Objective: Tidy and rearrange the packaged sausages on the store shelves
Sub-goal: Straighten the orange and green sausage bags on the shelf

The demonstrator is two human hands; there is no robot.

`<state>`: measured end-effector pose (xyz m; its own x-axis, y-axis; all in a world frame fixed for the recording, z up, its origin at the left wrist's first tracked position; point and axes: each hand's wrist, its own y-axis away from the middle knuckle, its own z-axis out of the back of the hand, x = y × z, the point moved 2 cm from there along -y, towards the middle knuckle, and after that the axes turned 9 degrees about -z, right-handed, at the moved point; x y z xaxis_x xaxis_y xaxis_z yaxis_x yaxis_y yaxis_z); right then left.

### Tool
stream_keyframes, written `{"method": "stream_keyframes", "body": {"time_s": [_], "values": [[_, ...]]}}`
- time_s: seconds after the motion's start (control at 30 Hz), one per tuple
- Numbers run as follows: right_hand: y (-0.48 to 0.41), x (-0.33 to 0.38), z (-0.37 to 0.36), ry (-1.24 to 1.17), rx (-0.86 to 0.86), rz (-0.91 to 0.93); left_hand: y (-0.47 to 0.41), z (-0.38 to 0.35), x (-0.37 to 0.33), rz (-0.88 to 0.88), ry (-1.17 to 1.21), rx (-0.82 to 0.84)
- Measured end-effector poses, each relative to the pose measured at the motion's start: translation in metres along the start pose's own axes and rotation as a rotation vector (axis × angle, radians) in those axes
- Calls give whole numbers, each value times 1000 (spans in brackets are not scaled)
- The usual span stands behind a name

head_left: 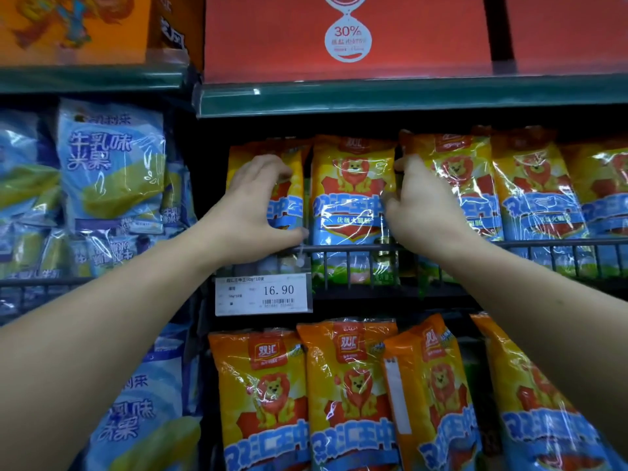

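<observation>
Centre sausage pack (353,198): upright on middle shelf, behind wire rail (543,244). Right hand (421,202) pinches its right edge. Left hand (255,205) is curled round the left sausage pack (294,198), thumb at the rail; price tag (263,294) just below.

Above the wire rail (373,248) the sausage packs (353,185) stand tightly side by side. Two narrow dark slits open between them, where the left hand (255,212) and right hand (424,205) grip pack edges. Higher up, a dark gap runs under the green shelf edge (407,96). The rail blocks the packs' lower parts.
</observation>
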<state>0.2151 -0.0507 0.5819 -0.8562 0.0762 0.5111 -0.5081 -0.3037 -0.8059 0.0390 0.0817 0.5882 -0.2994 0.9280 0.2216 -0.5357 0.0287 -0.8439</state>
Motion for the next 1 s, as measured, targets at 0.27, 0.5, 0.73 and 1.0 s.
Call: {"method": "stream_keyframes", "body": {"time_s": [0.27,0.5,0.73,1.0], "values": [[7,-5,-10,58,-96,21,6,0,-3,40,-117,1],[4,-5,-10,215,-73,4,9,-2,-3,67,-132,0],[8,-8,-10,260,-49,33,13,-4,-5,77,-145,-7],[10,-17,-9,145,-32,128,16,-2,-10,104,-112,-34]]}}
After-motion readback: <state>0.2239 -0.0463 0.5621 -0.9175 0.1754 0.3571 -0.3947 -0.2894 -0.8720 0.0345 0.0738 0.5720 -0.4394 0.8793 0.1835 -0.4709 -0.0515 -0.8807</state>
